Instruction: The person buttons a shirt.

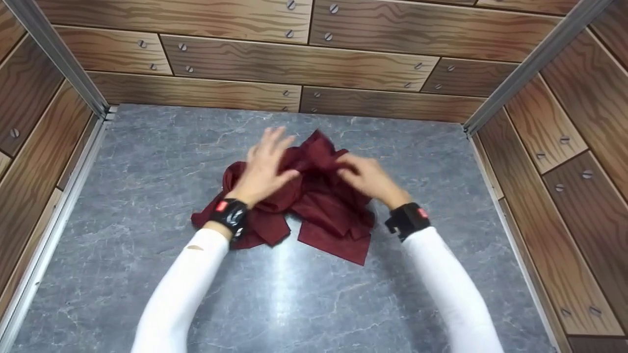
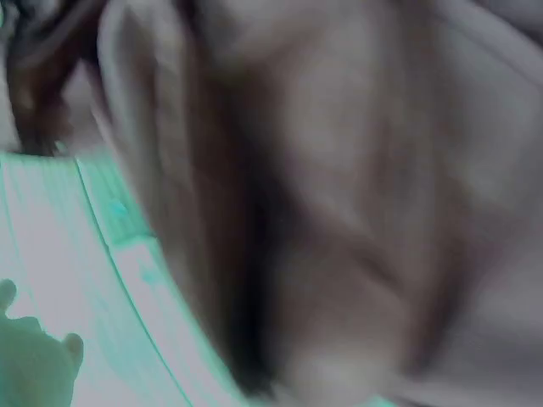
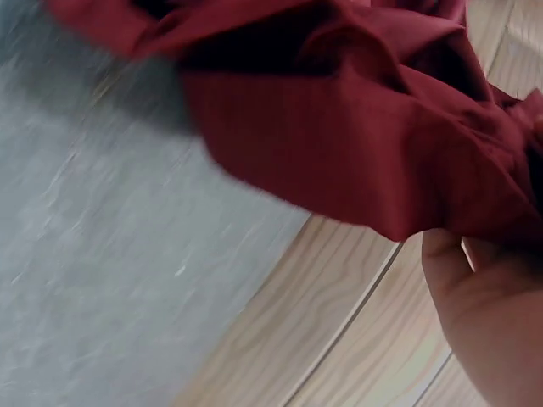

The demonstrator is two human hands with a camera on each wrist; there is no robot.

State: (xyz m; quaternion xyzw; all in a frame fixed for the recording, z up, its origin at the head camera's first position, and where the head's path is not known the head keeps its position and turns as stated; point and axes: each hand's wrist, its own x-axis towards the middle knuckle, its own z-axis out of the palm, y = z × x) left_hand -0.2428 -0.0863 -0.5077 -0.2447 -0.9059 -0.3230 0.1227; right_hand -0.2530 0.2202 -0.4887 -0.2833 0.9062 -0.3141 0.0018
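Note:
A dark red cloth [image 1: 324, 211] lies crumpled in the middle of the grey marbled surface, its corners and straight edges sticking out toward the front. Over its left part is my left hand [image 1: 267, 169], blurred, with fingers extended and the thumb held apart. My right hand [image 1: 368, 176] pinches the cloth's upper right part between thumb and fingers. In the right wrist view, the cloth [image 3: 314, 144] hangs in folds from the thumb and fingers [image 3: 445, 263]. Blurred, discoloured folds of cloth [image 2: 339, 186] fill most of the left wrist view, with fingertips [image 2: 72, 346] at lower left.
Wood-patterned panels [image 1: 304, 59] wall in the grey surface [image 1: 147, 147] at the back and both sides. Metal corner posts [image 1: 530, 73] stand at the back corners. A light strip reflects on the surface in front of the cloth.

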